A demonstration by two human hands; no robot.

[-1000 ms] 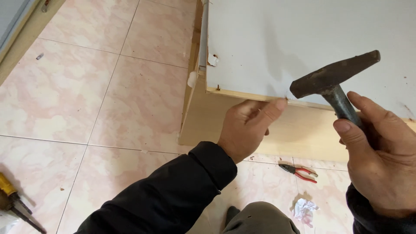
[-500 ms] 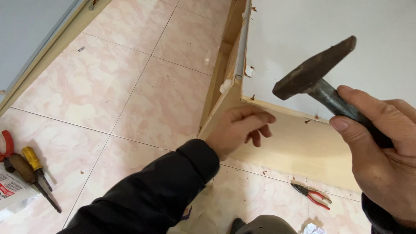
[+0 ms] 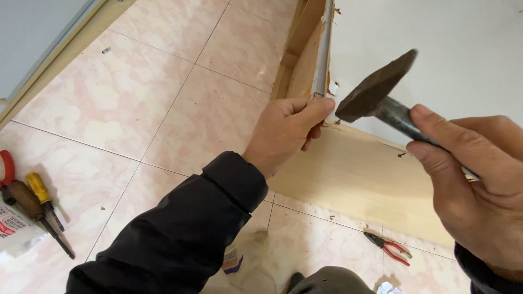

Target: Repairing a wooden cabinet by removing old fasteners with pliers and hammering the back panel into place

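While the right hand [image 3: 479,190] grips a hammer [image 3: 381,98], the left hand [image 3: 286,130] pinches, seemingly, a nail at the wooden frame [image 3: 354,174].

floor tiles [image 3: 180,98] pink-white marbled | hammer [image 3: 376,95] dark grey-brown | pliers [image 3: 389,247] red-handled | screwdriver [image 3: 43,196] yellow-handled | sleeve [image 3: 180,234] black

A white plastic package [image 3: 16,231] with a red and black printed label lies on the tiled floor at the left edge, just beside the brown-handled screwdriver [image 3: 38,212]. Well right of that screwdriver, a small purple and white paper scrap [image 3: 233,261] lies on the floor.
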